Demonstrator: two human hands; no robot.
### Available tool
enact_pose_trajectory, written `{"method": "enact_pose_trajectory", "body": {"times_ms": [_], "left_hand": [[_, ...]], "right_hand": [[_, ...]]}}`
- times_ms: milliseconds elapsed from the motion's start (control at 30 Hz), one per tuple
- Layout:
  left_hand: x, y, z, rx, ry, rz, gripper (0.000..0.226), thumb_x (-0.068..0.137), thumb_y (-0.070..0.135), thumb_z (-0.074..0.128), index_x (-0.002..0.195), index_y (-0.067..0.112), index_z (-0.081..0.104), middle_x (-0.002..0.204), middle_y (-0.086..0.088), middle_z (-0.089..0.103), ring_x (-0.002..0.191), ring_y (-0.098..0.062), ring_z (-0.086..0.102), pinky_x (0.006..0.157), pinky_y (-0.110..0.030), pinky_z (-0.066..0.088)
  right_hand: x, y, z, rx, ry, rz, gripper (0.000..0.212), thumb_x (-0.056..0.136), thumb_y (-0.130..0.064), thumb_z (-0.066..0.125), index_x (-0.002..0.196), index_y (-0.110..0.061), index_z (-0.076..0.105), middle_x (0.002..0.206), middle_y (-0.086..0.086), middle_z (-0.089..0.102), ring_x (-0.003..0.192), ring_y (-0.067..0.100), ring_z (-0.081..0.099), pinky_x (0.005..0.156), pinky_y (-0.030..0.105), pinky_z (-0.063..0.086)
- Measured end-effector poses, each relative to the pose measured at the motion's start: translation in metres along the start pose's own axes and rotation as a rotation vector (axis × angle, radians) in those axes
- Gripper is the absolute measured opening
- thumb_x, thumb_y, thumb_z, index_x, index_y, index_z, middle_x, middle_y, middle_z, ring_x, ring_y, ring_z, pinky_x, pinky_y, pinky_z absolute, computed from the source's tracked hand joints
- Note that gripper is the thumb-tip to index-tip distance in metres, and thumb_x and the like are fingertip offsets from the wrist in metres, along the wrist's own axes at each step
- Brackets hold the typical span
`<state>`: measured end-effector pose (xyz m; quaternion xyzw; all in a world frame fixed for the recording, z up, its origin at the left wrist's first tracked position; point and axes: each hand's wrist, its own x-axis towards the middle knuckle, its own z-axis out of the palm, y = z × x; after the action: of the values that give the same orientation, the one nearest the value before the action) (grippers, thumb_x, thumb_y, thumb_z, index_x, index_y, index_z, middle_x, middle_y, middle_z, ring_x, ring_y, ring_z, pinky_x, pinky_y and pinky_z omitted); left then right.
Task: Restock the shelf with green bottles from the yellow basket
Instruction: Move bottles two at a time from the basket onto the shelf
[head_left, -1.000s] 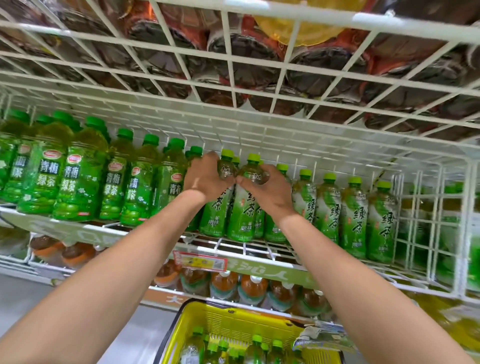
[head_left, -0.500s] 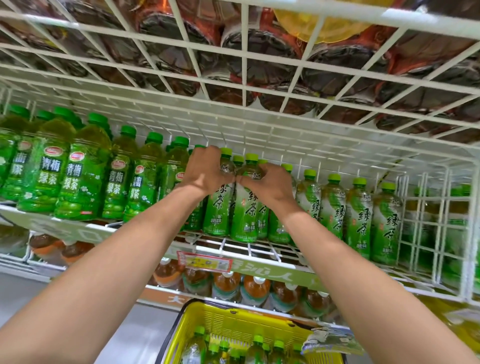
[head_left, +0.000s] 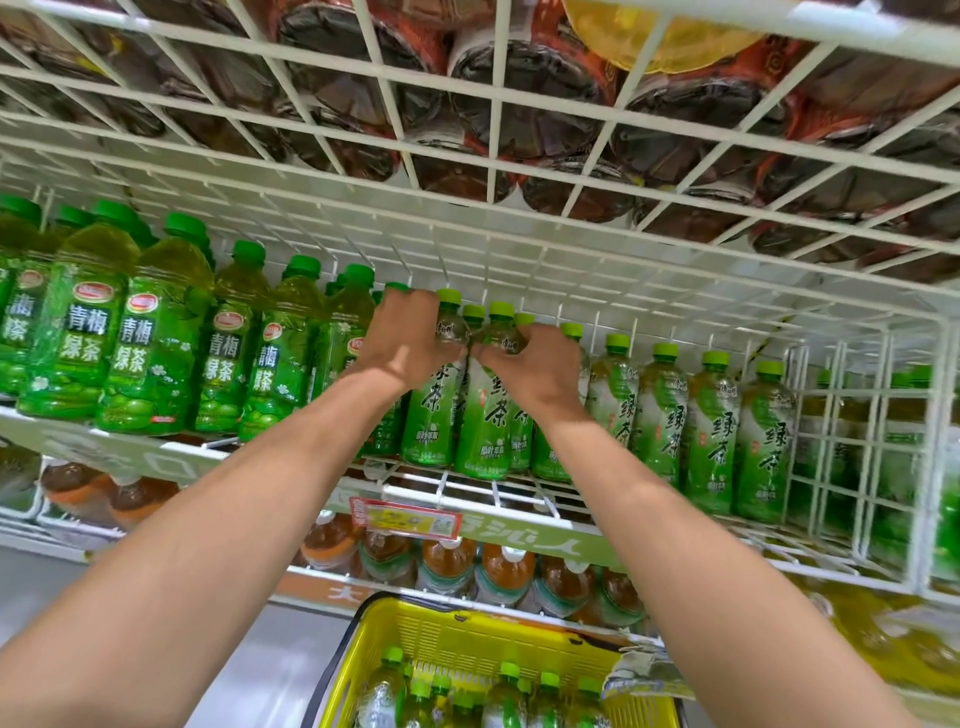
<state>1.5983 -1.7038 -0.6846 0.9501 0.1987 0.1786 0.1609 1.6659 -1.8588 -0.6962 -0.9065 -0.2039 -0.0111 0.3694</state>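
Note:
Two green tea bottles stand upright side by side on the white wire shelf (head_left: 524, 506). My left hand (head_left: 408, 340) grips the shoulder of the left green bottle (head_left: 432, 415). My right hand (head_left: 535, 364) grips the shoulder of the right green bottle (head_left: 485, 421). The two hands touch each other between the bottle necks. Below, at the bottom centre, the yellow basket (head_left: 467, 631) holds several more green-capped bottles (head_left: 506, 696).
A row of the same green tea bottles (head_left: 709, 431) fills the shelf to the right. Larger green plum tea bottles (head_left: 150, 353) stand on the left. A wire rack (head_left: 493, 171) with dark bottles hangs close overhead. Brown tea bottles (head_left: 449, 566) lie on the shelf underneath.
Both hands have pushed their two bottles slightly further back and up into the shelf row. The grip stays the same.

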Motion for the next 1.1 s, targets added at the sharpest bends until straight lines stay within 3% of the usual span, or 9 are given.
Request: {"method": "enact_pose_trajectory", "body": {"times_ms": [200, 400, 600, 733, 800, 867, 933, 1000, 1100], "left_hand": [[-0.007, 0.003, -0.001, 0.026, -0.011, -0.018, 0.045, 0.079, 0.042, 0.084, 0.102, 0.007, 0.067, 0.096, -0.011, 0.069, 0.096, -0.030, 0.061, 0.081, -0.039, 0.054], [-0.012, 0.012, -0.021, 0.028, -0.207, -0.030, 0.032, 0.096, 0.041, 0.064, 0.097, 0.009, 0.064, 0.096, -0.011, 0.068, 0.083, -0.026, 0.066, 0.075, -0.033, 0.054], [-0.032, 0.027, -0.057, 0.112, -0.271, 0.037, 0.042, 0.105, 0.050, 0.040, 0.117, 0.015, 0.059, 0.106, -0.011, 0.065, 0.092, -0.030, 0.064, 0.076, -0.038, 0.052], [-0.063, 0.038, -0.076, 0.165, -0.428, 0.141, 0.044, 0.102, 0.055, 0.038, 0.129, 0.026, 0.057, 0.126, -0.006, 0.065, 0.105, -0.025, 0.064, 0.092, -0.040, 0.053], [-0.083, 0.048, -0.082, 0.238, -0.494, 0.170, 0.043, 0.104, 0.056, 0.036, 0.111, 0.021, 0.060, 0.117, -0.007, 0.065, 0.102, -0.027, 0.062, 0.093, -0.039, 0.050], [-0.100, 0.061, -0.088, 0.300, -0.495, 0.169, 0.042, 0.103, 0.059, 0.035, 0.091, 0.021, 0.050, 0.099, -0.007, 0.060, 0.088, -0.026, 0.055, 0.080, -0.037, 0.044], [-0.114, 0.072, -0.087, 0.331, -0.474, 0.184, 0.049, 0.102, 0.062, 0.035, 0.109, 0.017, 0.054, 0.115, -0.009, 0.064, 0.098, -0.028, 0.057, 0.080, -0.038, 0.043], [-0.130, 0.079, -0.083, 0.333, -0.473, 0.218, 0.066, 0.100, 0.064, 0.035, 0.142, 0.015, 0.048, 0.141, -0.012, 0.057, 0.125, -0.031, 0.055, 0.095, -0.041, 0.046], [-0.154, 0.090, -0.080, 0.297, -0.457, 0.247, 0.073, 0.100, 0.065, 0.036, 0.155, 0.018, 0.037, 0.155, -0.013, 0.046, 0.138, -0.032, 0.047, 0.112, -0.044, 0.041]], "right_hand": [[0.007, -0.003, -0.003, -0.086, -0.064, 0.003, 0.052, 0.078, -0.059, 0.078, 0.085, -0.007, 0.071, 0.079, 0.005, 0.072, 0.073, 0.019, 0.069, 0.067, 0.035, 0.059], [0.005, -0.008, -0.023, -0.218, -0.226, -0.086, 0.054, 0.091, -0.055, 0.066, 0.090, -0.001, 0.070, 0.081, 0.015, 0.072, 0.071, 0.027, 0.071, 0.063, 0.034, 0.056], [-0.015, -0.010, -0.056, -0.569, -0.374, -0.344, 0.054, 0.098, -0.056, 0.049, 0.134, -0.015, 0.055, 0.129, 0.014, 0.060, 0.116, 0.035, 0.060, 0.091, 0.044, 0.054], [-0.045, -0.015, -0.079, -0.681, -0.459, -0.354, 0.072, 0.098, -0.061, 0.048, 0.158, -0.029, 0.024, 0.160, 0.008, 0.038, 0.141, 0.035, 0.042, 0.109, 0.051, 0.043], [-0.064, -0.012, -0.089, -0.657, -0.488, -0.358, 0.074, 0.098, -0.062, 0.046, 0.160, -0.030, 0.019, 0.161, 0.007, 0.037, 0.140, 0.034, 0.044, 0.111, 0.051, 0.043], [-0.081, -0.008, -0.099, -0.672, -0.483, -0.335, 0.071, 0.098, -0.065, 0.042, 0.156, -0.026, 0.029, 0.152, 0.009, 0.049, 0.128, 0.032, 0.055, 0.102, 0.049, 0.050], [-0.097, -0.003, -0.110, -0.729, -0.451, -0.306, 0.069, 0.098, -0.066, 0.041, 0.151, -0.021, 0.040, 0.147, 0.011, 0.053, 0.126, 0.033, 0.055, 0.101, 0.047, 0.050], [-0.115, 0.004, -0.122, -0.741, -0.439, -0.282, 0.074, 0.099, -0.066, 0.041, 0.156, -0.019, 0.033, 0.157, 0.013, 0.041, 0.140, 0.034, 0.043, 0.111, 0.049, 0.042], [-0.141, 0.016, -0.139, -0.727, -0.424, -0.292, 0.079, 0.100, -0.064, 0.040, 0.162, -0.020, 0.019, 0.167, 0.013, 0.022, 0.152, 0.034, 0.025, 0.121, 0.050, 0.029]]}}
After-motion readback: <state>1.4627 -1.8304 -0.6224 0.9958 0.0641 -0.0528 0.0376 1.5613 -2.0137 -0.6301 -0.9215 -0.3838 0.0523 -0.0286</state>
